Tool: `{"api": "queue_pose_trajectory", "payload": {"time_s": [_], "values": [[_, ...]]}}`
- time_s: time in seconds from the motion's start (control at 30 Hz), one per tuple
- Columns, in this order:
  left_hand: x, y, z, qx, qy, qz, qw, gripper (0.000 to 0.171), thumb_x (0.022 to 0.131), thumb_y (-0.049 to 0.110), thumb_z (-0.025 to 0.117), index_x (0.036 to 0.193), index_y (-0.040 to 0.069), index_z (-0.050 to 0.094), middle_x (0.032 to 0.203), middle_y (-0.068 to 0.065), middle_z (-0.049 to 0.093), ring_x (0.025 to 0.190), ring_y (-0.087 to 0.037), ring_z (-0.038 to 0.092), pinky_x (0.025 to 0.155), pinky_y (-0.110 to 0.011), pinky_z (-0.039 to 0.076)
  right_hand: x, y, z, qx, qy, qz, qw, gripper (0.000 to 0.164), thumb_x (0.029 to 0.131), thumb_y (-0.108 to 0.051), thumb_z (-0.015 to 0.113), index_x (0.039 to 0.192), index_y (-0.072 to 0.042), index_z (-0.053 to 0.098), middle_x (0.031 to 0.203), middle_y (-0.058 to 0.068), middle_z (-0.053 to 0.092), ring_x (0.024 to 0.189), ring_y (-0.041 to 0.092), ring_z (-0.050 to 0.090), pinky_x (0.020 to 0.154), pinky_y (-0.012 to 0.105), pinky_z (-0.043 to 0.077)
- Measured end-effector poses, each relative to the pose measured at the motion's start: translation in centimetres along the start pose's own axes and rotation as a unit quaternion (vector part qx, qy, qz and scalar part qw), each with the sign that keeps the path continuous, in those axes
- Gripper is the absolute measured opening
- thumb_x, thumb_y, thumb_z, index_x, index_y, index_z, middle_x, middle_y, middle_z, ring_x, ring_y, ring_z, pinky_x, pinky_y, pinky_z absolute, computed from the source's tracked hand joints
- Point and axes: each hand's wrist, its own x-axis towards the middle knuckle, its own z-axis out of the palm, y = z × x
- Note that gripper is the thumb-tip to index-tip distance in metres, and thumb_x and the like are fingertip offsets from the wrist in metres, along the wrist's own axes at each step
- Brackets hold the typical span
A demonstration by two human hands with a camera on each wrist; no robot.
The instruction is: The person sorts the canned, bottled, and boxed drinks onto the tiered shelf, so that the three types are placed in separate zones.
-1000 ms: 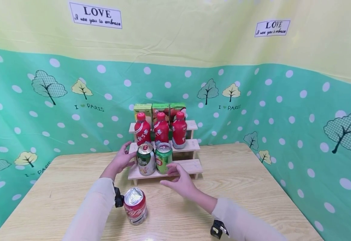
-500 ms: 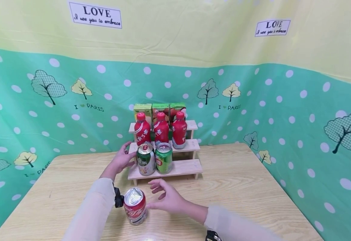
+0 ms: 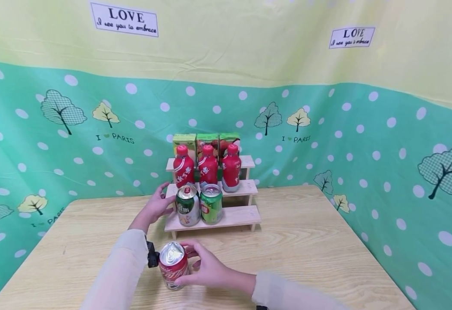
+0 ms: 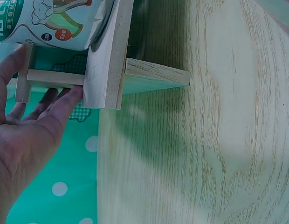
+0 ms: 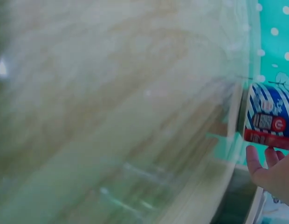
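In the head view, my right hand [image 3: 210, 269] curls round a red soda can [image 3: 173, 272] on the table. Its thumb lies across the can's front and its fingers go behind the right side. The right wrist view shows the can's blue-and-white striped face [image 5: 270, 116], with the fingertips at its edge. My left hand [image 3: 157, 204] touches the left side of a wooden three-step shelf [image 3: 233, 216], fingers spread and fairly straight. Its fingertips [image 4: 75, 94] meet the lowest board in the left wrist view. Beside it, a green-and-white can [image 3: 188, 211] stands on the bottom step.
A green can [image 3: 211, 209] is second on the bottom step, with bare board to its right. Several red bottles [image 3: 208, 170] fill the middle step. Juice cartons [image 3: 207, 140] line the top. A dotted green curtain [image 3: 288, 172] closes off the table's back and right.
My right hand has come away from beside the green can, moving down and left to the red soda can and round it. The left hand and the shelf have stayed put.
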Motion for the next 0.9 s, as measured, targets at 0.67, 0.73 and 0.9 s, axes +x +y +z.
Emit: {"api": "queue_pose_trajectory", "payload": {"time_s": [0.67, 0.73, 0.9], "values": [[0.0, 0.0, 0.1, -0.005, -0.004, 0.002, 1.0000, 0.077, 0.096, 0.010, 0.048, 0.151, 0.019, -0.005, 0.152, -0.031, -0.012, 0.140, -0.048, 0.010, 0.106, -0.054, 0.037, 0.8, 0.2, 3.1, -0.001, 0.103, -0.014, 0.995, 0.082, 0.066, -0.024, 0.085, 0.134, -0.022, 0.039, 0.121, -0.010, 0.054, 0.106, 0.000, 0.053, 0.086, 0.017, 0.049], [0.0, 0.0, 0.0, -0.004, -0.004, 0.003, 1.0000, 0.077, 0.096, 0.009, 0.047, 0.151, 0.019, -0.005, 0.152, -0.031, -0.012, 0.140, -0.048, 0.010, 0.105, -0.055, 0.037, 0.9, 0.2, 3.2, -0.005, 0.110, -0.013, 0.994, 0.081, 0.066, -0.025, 0.085, 0.133, -0.023, 0.040, 0.121, -0.010, 0.054, 0.106, -0.001, 0.053, 0.085, 0.016, 0.049], [-0.1, -0.1, 0.1, -0.005, -0.004, 0.005, 1.0000, 0.077, 0.096, 0.009, 0.047, 0.151, 0.018, -0.006, 0.151, -0.032, -0.011, 0.140, -0.048, 0.011, 0.106, -0.055, 0.037, 0.9, 0.2, 3.2, -0.009, 0.118, -0.010, 0.993, 0.080, 0.065, -0.025, 0.085, 0.132, -0.024, 0.042, 0.119, -0.011, 0.056, 0.104, -0.002, 0.053, 0.083, 0.016, 0.050]]}}
